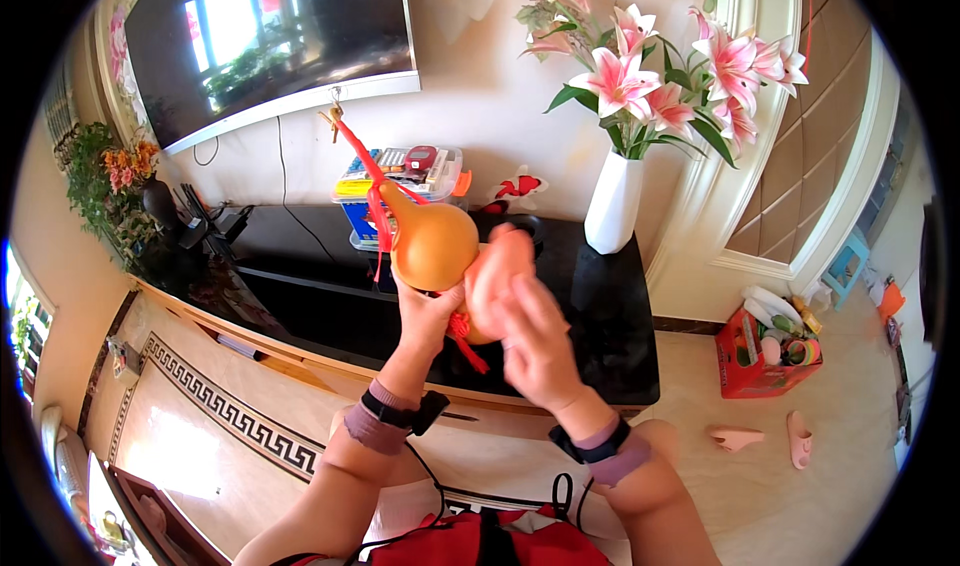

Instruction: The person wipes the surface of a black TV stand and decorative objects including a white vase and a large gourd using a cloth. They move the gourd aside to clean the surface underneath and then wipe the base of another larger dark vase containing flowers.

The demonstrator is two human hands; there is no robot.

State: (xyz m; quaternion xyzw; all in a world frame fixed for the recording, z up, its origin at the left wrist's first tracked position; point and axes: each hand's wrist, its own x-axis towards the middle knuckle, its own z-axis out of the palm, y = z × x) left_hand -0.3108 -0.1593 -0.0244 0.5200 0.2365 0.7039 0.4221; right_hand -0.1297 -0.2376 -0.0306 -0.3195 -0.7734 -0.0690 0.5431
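My left hand (426, 314) grips a yellow-orange bottle gourd (435, 247) around its waist and holds it up over the black top of a low TV cabinet (330, 307). A red ribbon (356, 144) is tied at the gourd's stem and runs up to a small gold-coloured fitting (332, 119) by the television's lower edge. A red knotted cord (461, 327) hangs near the waist. My right hand (536, 344) is blurred and holds a pink cloth (501, 273) against the gourd's right side. Cloth and fingers hide much of the other bulb.
A white vase (613, 202) of pink lilies stands on the cabinet's right end. Behind the gourd is a clear plastic box (360, 217) with packages on top. A television (277, 40) hangs above. To the right, a red carton (769, 371) and pink slippers (799, 440) are on the floor.
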